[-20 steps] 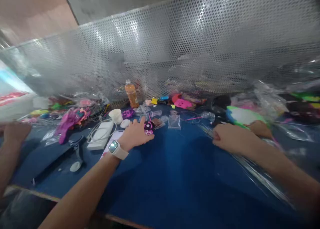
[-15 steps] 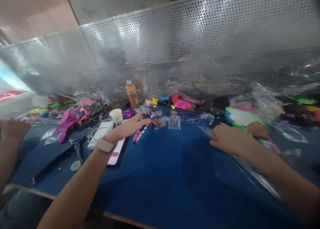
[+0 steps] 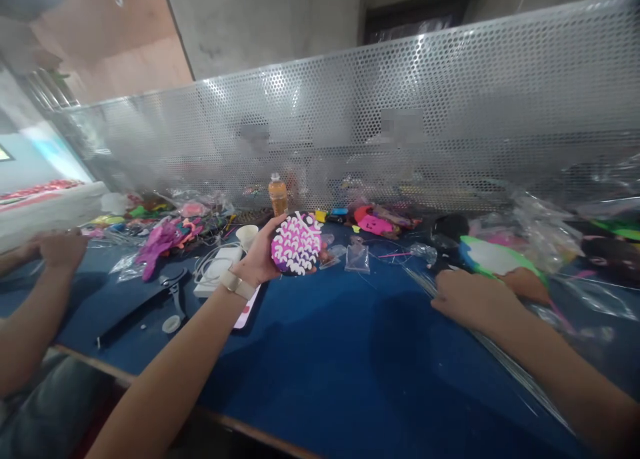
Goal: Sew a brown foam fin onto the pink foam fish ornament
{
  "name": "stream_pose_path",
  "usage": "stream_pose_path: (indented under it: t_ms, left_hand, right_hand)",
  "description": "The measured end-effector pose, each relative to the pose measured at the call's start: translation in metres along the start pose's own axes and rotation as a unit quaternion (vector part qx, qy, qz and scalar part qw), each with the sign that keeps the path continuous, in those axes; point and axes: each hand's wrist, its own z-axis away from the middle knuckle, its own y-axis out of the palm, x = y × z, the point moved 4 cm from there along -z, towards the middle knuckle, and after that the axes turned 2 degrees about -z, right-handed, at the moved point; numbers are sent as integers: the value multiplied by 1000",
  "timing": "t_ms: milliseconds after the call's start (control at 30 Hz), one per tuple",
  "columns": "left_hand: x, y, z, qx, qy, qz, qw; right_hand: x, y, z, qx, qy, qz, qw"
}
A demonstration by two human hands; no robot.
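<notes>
My left hand [image 3: 263,253], with a watch on the wrist, holds up a round pink disc [image 3: 299,243] covered with white curved pieces, its patterned face toward me. My right hand [image 3: 457,299] is closed at the right, over a bundle of thin clear strands [image 3: 520,372] that runs toward the front edge. The fingertips are curled under, so what they grip is hard to make out. Behind my right hand lies a green-edged white shape [image 3: 487,252]. A phone [image 3: 245,314] and a white box [image 3: 215,272] with a cable lie beneath my left wrist.
An orange bottle [image 3: 278,195] and a white cup [image 3: 247,236] stand behind my left hand. A perforated metal screen [image 3: 330,125] backs the blue table [image 3: 320,365]. Black-handled pliers [image 3: 135,312] and another person's hands [image 3: 63,247] are at the left.
My left hand has lifted and turned the disc, which was edge-on beside the fingers and now faces me. The view has shifted slightly; my right hand stays by the strands.
</notes>
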Motion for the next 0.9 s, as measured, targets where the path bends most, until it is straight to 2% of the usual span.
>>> stream_pose_path:
  t_ms: [67, 133, 200, 267, 333, 367, 433, 467, 533, 600, 667, 733, 800, 867, 900]
  left_hand:
    - [3, 5, 0, 3, 8, -11, 1000]
    - [4, 7, 0, -20, 22, -44, 999]
    - [1, 7, 1, -75, 42, -116, 989]
    - [-4, 6, 3, -144, 62, -213, 964]
    - [-4, 9, 4, -193, 61, -276, 939]
    - [0, 13, 5, -209, 57, -266, 939]
    - [18, 29, 3, -183, 25, -185, 965]
    - [30, 39, 2, -168, 12, -148, 975]
    - [48, 59, 1, -178, 36, -107, 977]
    - [64, 74, 3, -193, 36, -86, 977]
    - [72, 80, 6, -191, 38, -63, 979]
    - [73, 76, 12, -178, 36, -35, 983]
    - [68, 62, 18, -170, 33, -32, 984]
    - [57, 41, 19, -202, 43, -61, 976]
    - [48, 31, 17, -227, 66, -94, 967]
  right_hand:
    - [-1, 2, 1, 27, 8, 69, 997]
    - [1, 1, 2, 42, 14, 110, 993]
    - [3, -3, 2, 36, 13, 114, 993]
    - [7, -7, 1, 38, 10, 111, 993]
    - [14, -9, -1, 29, 3, 90, 996]
    - [21, -10, -2, 15, -14, 61, 998]
    - [43, -11, 1, -20, -80, -52, 995]
    - [58, -10, 5, -24, -126, -136, 982]
    - [87, -4, 16, 14, -186, -325, 927]
    - [109, 1, 27, 32, -187, -443, 876]
    - [120, 5, 33, 20, -168, -499, 850]
    - [119, 5, 34, 0, -133, -537, 833]
    - [112, 4, 31, -12, -97, -575, 812]
    - [104, 3, 26, 9, -70, -621, 781]
    - [101, 3, 23, 41, -62, -637, 767]
